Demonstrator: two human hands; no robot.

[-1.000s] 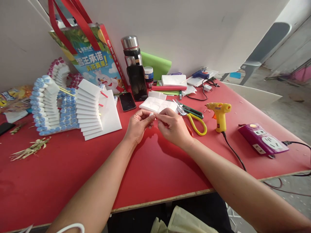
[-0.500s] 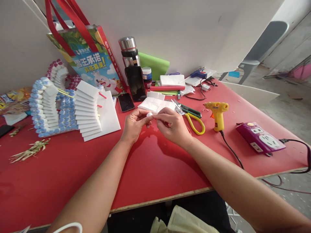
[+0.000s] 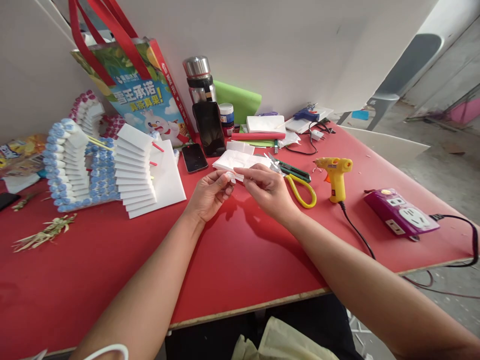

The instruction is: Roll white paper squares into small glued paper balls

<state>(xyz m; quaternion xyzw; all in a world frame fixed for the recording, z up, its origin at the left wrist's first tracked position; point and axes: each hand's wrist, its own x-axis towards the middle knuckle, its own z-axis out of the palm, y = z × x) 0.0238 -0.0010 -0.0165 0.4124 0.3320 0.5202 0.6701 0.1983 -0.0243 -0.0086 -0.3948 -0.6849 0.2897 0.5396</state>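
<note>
Scrap of white, paper-like material (image 3: pixel 231 176), just one, is pinched between your left hand's (image 3: pixel 210 194) fingertips above the red tabletop (image 3: pixel 243 265). Your right hand's (image 3: pixel 269 190) fingers curl just beside it, grip unclear. Rightward lies one yellow plastic glue gun (image 3: pixel 337 180).
</note>
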